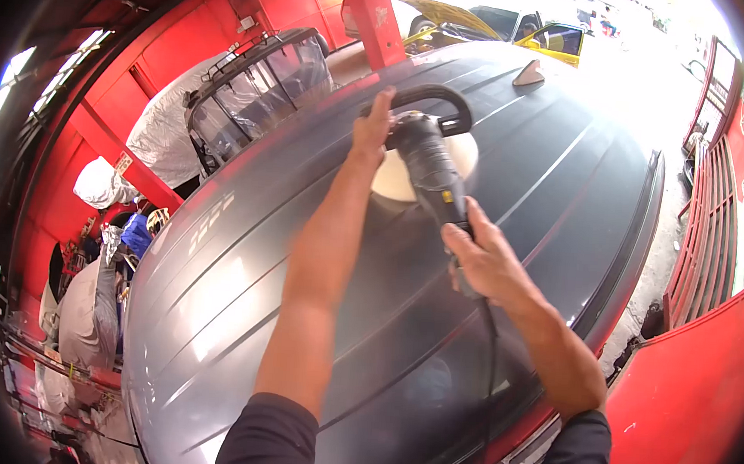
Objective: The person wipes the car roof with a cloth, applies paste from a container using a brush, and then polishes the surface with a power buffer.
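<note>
A dark power polisher (429, 158) with a pale round pad (395, 180) lies against the dark grey, ribbed car roof (301, 253). My left hand (374, 127) is closed around the left side of the polisher's black loop handle (454, 100). Lower down and to the right, my right hand (484, 253) grips the rear handle of the tool. A black cord (491, 352) runs from its back end down over the roof. The pad's underside is hidden.
A shark-fin antenna (530, 73) rises near the roof's far end. Beyond it stands a yellow car (560, 45) with an open door. Covered vehicles (168, 127) line the left side, near a red post (375, 21). Red metal panels (689, 392) and a slatted bench (707, 229) are at right.
</note>
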Motion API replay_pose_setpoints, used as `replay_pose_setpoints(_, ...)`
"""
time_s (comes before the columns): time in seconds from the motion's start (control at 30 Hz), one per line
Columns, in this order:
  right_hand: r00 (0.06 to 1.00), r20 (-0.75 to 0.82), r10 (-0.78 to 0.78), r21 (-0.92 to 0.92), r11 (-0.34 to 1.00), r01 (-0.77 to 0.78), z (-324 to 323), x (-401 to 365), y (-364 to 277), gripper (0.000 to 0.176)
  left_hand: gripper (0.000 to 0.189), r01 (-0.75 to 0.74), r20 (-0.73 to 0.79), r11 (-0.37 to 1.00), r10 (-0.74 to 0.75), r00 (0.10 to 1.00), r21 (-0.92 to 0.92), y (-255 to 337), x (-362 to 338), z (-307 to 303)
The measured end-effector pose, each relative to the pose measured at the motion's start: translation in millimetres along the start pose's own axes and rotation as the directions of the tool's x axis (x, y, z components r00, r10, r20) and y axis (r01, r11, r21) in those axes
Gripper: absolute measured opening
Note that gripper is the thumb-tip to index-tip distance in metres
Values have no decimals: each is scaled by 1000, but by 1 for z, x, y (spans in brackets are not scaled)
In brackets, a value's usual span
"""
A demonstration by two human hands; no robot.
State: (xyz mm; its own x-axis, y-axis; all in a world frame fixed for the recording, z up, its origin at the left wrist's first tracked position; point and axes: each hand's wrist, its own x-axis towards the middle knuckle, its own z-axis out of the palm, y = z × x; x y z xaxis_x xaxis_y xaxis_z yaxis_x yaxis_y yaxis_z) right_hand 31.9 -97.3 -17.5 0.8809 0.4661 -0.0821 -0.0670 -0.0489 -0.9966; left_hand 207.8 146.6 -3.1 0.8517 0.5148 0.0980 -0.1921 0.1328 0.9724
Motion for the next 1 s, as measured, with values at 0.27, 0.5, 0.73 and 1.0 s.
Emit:
replay_pose_setpoints(0.27,997,59,53,-86,995,-47,-20,-62,12,72,46,-177,-95,983,181,979,47,5,-84,2)
replay_pose_setpoints(0.5,923,372,99,-300,954,19,37,-142,25,71,49,-360,-28,725,463,886,587,1,-211,-199)
replay_pose_setpoints(0.73,624,769,136,-315,931,186,109,-173,18,76,44,-201,-612,880,449,651,431,36,-391,-347)
replay_pose_setpoints(1.0,549,824,139,-325,910,258,123,-189,11,79,50,-165,-694,919,380,611,357,66,-427,-315)
